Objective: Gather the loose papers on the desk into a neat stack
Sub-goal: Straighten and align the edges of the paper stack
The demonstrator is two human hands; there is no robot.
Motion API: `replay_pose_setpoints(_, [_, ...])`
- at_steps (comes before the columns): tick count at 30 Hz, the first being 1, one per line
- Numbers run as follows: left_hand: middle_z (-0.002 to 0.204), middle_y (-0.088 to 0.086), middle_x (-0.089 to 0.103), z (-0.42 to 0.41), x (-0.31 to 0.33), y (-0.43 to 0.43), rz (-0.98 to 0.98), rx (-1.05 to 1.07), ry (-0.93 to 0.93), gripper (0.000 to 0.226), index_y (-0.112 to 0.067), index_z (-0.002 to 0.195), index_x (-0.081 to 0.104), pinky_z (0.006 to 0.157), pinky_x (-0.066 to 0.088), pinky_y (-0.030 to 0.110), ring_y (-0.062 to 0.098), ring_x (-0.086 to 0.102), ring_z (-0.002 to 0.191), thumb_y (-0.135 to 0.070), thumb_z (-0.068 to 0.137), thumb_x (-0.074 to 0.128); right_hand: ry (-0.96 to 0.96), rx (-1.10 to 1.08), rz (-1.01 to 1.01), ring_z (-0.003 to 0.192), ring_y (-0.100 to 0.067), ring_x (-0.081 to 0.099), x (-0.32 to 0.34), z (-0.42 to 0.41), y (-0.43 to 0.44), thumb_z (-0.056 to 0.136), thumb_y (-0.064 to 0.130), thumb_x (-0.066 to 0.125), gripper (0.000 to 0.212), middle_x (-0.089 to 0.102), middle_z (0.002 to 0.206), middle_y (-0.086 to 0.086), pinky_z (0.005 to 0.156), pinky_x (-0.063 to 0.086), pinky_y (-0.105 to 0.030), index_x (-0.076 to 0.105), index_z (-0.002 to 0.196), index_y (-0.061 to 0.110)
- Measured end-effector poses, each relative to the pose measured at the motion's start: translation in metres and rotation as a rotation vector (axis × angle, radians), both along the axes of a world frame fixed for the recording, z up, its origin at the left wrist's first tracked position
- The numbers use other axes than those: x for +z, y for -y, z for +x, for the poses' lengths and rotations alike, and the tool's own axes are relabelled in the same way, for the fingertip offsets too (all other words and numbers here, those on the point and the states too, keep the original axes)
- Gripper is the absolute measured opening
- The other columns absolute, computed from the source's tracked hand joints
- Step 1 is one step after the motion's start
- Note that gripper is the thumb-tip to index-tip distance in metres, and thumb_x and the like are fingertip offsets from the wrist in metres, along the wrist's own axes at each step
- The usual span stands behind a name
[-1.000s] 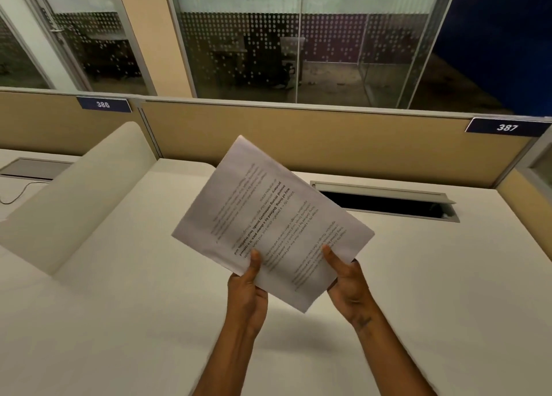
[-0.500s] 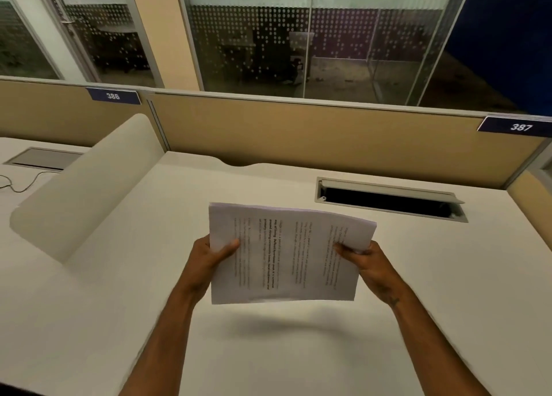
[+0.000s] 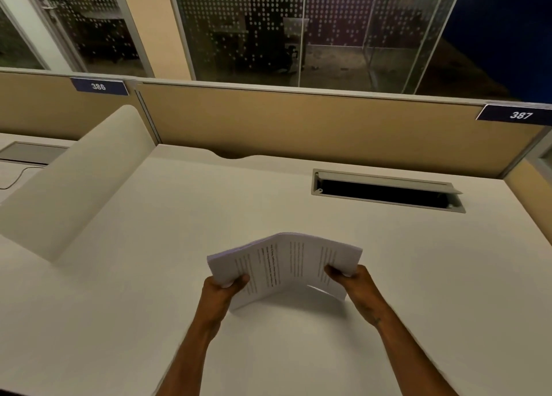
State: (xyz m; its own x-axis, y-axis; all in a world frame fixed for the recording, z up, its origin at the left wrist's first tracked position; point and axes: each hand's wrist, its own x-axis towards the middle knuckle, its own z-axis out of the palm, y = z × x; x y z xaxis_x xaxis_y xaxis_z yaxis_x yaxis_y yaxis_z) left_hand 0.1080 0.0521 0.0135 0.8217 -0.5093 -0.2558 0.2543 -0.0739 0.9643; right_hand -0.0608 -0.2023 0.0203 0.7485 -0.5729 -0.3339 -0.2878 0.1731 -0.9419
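A stack of printed white papers (image 3: 285,264) is held low over the white desk (image 3: 179,216), in front of me at the centre. The sheets bow upward in the middle, and their lower edge touches or nearly touches the desk. My left hand (image 3: 222,291) grips the stack's left edge with the thumb on top. At the right edge my right hand (image 3: 352,282) pinches it the same way. No other loose sheets show on the desk.
A curved white divider (image 3: 68,183) rises at the left. An open cable slot (image 3: 385,191) is set into the desk at the back right. A tan partition (image 3: 298,120) with labels 386 and 387 closes the far edge. A thin cable (image 3: 15,180) lies on the neighbouring desk.
The papers were raised and tilted, then turned level between both hands. Now they have come down to the desk and bow upward in the middle.
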Motion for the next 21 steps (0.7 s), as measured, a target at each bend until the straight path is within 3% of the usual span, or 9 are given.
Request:
replay_pose_setpoints(4, [0.103,0.007,0.080,-0.003,-0.011,0.003,0.030,0.017,-0.014,0.028,-0.019,0.110,0.076,0.089,0.058,0.048,0.032,0.072,0.105,-0.015,0.083,0.078,0.001,-0.034,0.008,0.103,-0.024,0.070,-0.001,0.000,-0.003,0.067,0.053,0.080,0.046,0.078,0.104,-0.001,0.088,0.057,-0.035,0.073,0.106,0.031])
replay_pose_setpoints(8, [0.097,0.005,0.081,0.001,0.002,0.010,0.059,0.049,-0.005,0.043,-0.017,0.104,0.077,0.088,0.059,0.052,0.037,0.072,0.099,-0.038,0.067,0.082,0.032,-0.066,-0.049,0.107,-0.026,0.069,0.012,0.002,0.009,0.064,0.053,0.080,0.050,0.077,0.106,-0.001,0.079,0.057,-0.026,0.071,0.108,0.030])
replay_pose_setpoints(10, [0.097,0.006,0.081,0.007,0.018,0.014,0.001,0.087,-0.009,0.042,-0.015,0.104,0.076,0.082,0.061,0.046,0.037,0.073,0.099,-0.034,0.068,0.082,0.059,-0.076,-0.096,0.115,-0.020,0.064,0.018,0.002,0.019,0.062,0.057,0.083,0.081,0.069,0.123,0.006,0.091,0.055,-0.031,0.058,0.133,0.029])
replay_pose_setpoints(11, [0.099,0.005,0.080,0.009,0.027,0.017,-0.062,0.112,-0.020,0.038,-0.015,0.105,0.075,0.080,0.061,0.042,0.035,0.072,0.100,-0.029,0.071,0.081,0.068,-0.113,-0.085,0.122,-0.018,0.058,0.019,0.001,0.022,0.060,0.057,0.085,0.100,0.061,0.133,0.008,0.102,0.049,-0.039,0.042,0.147,0.031])
replay_pose_setpoints(12, [0.101,0.003,0.080,0.010,0.036,0.022,-0.136,0.132,-0.034,0.034,-0.016,0.107,0.074,0.080,0.061,0.040,0.031,0.073,0.101,-0.024,0.075,0.081,0.084,-0.166,-0.031,0.128,-0.017,0.050,0.019,0.000,0.021,0.053,0.059,0.088,0.119,0.053,0.138,0.008,0.109,0.041,-0.044,0.027,0.153,0.035])
replay_pose_setpoints(14, [0.107,0.001,0.078,0.003,0.052,0.034,-0.289,0.169,-0.095,0.030,-0.019,0.112,0.071,0.086,0.059,0.042,0.023,0.072,0.103,-0.017,0.083,0.077,0.190,-0.210,0.158,0.134,-0.018,0.045,0.019,0.004,0.009,0.037,0.060,0.093,0.139,0.047,0.144,0.003,0.112,0.034,-0.048,0.018,0.153,0.042])
replay_pose_setpoints(17, [0.128,0.009,0.071,-0.016,0.062,0.055,-0.472,0.231,-0.253,0.040,-0.015,0.126,0.064,0.101,0.051,0.049,0.028,0.065,0.119,-0.013,0.087,0.067,0.387,-0.119,0.417,0.129,-0.021,0.053,0.031,0.025,-0.017,0.045,0.046,0.097,0.129,0.063,0.134,0.000,0.109,0.039,-0.047,0.028,0.152,0.033])
replay_pose_setpoints(18, [0.134,0.012,0.067,-0.023,0.062,0.060,-0.516,0.241,-0.292,0.042,-0.014,0.131,0.061,0.106,0.048,0.051,0.030,0.062,0.124,-0.011,0.089,0.065,0.447,-0.084,0.470,0.127,-0.024,0.056,0.039,0.033,-0.025,0.053,0.042,0.095,0.116,0.067,0.129,-0.001,0.108,0.042,-0.048,0.035,0.151,0.027])
replay_pose_setpoints(21, [0.139,0.018,0.063,-0.041,0.053,0.070,-0.578,0.255,-0.375,0.043,-0.015,0.135,0.058,0.109,0.045,0.056,0.035,0.058,0.128,-0.010,0.092,0.061,0.572,-0.055,0.475,0.127,-0.034,0.058,0.061,0.051,-0.041,0.086,0.023,0.073,0.066,0.061,0.138,-0.012,0.107,0.045,-0.052,0.045,0.145,0.021])
